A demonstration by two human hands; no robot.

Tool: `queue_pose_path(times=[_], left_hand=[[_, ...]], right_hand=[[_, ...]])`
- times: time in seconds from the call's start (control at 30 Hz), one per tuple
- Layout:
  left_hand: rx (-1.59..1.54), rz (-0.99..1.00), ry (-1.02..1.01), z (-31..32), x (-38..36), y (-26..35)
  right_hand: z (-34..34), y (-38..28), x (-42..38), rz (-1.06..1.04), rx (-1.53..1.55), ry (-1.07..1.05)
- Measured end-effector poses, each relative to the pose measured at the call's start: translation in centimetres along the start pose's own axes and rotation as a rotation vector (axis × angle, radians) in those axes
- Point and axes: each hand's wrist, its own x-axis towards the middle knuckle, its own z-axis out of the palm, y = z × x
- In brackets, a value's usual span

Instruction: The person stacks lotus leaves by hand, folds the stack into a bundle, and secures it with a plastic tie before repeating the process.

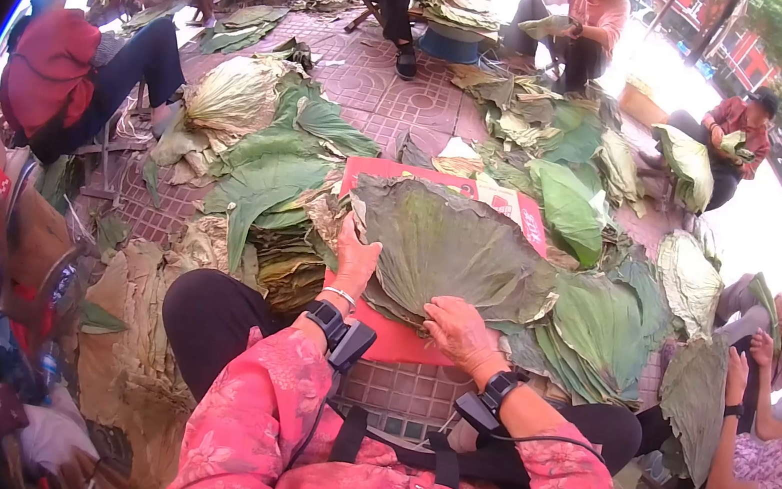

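Note:
A large dried lotus leaf (457, 244), grey-green and fanned out with ribs spreading from its near edge, lies over a red printed board (386, 345) in front of me. My left hand (355, 261) grips the leaf's left edge, thumb on top. At the near edge, my right hand (461, 332) has its fingers bent over the leaf and closed on it; the fingertips are partly hidden. Darker leaf layers show beneath the near edge. To the left sits a stack of folded brownish leaves (291, 270), and green leaves (607, 322) overlap on the right.
Large green leaves (271, 166) and a pale leaf bundle (236, 100) spread over the tiled ground (361, 73). Several people sit around, some handling leaves. One person (63, 74) in red sits at left, and another person's hand (737, 377) holds a leaf near my right side.

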Motion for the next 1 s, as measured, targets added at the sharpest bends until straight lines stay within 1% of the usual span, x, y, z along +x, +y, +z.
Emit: queue_pose_path(times=[0.03, 0.1, 0.13, 0.2, 0.3, 0.37, 0.4, 0.47, 0.53, 0.57, 0.67, 0.7, 0.8, 0.83, 0.93, 1.0], left_hand=[[-0.037, 0.015, -0.005, 0.0, 0.2, 0.0], [-0.055, -0.062, -0.110, -0.5, 0.5, 0.2], [-0.065, -0.101, -0.163, -0.8, 0.6, 0.5], [-0.111, -0.121, -0.180, -1.0, 0.5, 0.8], [-0.160, -0.187, -0.179, -1.3, 0.2, 1.2], [-0.204, -0.179, -0.152, -0.9, 0.2, 0.6], [-0.220, -0.174, -0.132, -1.0, 0.2, 0.2], [-0.272, -0.236, -0.121, -1.1, 0.3, 0.4], [-0.303, -0.311, -0.130, -1.4, 0.1, 1.6], [-0.310, -0.297, -0.134, -1.5, 0.0, 1.8], [-0.371, -0.247, -0.103, -1.0, 0.0, 0.9], [-0.341, -0.250, -0.098, -0.9, 0.1, 0.4], [-0.394, -0.230, -0.088, -0.5, 0.5, -0.8], [-0.299, -0.241, -0.123, -0.6, 0.7, -0.9], [-0.127, -0.236, -0.079, -1.1, 0.7, 0.0], [0.003, -0.232, -0.099, -1.5, 1.0, 0.5]], right_hand=[[0.1, -0.1, 0.0, 0.032, 0.023, 0.006], [0.1, -0.2, -0.1, 0.101, 0.067, 0.017], [0.0, -0.1, -0.2, 0.134, 0.077, 0.101], [0.0, 0.8, 0.0, 0.194, 0.095, 0.270], [-0.2, 4.1, -0.6, 0.544, -0.050, 0.510], [-0.9, 6.7, -1.6, 0.751, -0.211, 0.563], [-0.7, 8.0, -2.2, 0.809, -0.219, 0.557], [-0.3, 10.2, -3.0, 0.924, -0.240, 0.546], [-1.4, 9.9, -2.3, 1.081, -0.153, 0.391], [-1.9, 9.7, -2.0, 1.156, -0.112, 0.309], [-1.9, 11.4, -1.9, 1.126, -0.068, 0.377], [-1.9, 11.7, -2.1, 1.064, -0.094, 0.468], [-2.3, 12.5, -2.5, 1.054, -0.066, 0.538], [-2.3, 12.4, -2.7, 1.049, -0.075, 0.504], [-2.7, 11.9, -2.8, 1.156, -0.088, 0.265], [-2.7, 10.8, -2.1, 0.979, -0.319, 0.388]])
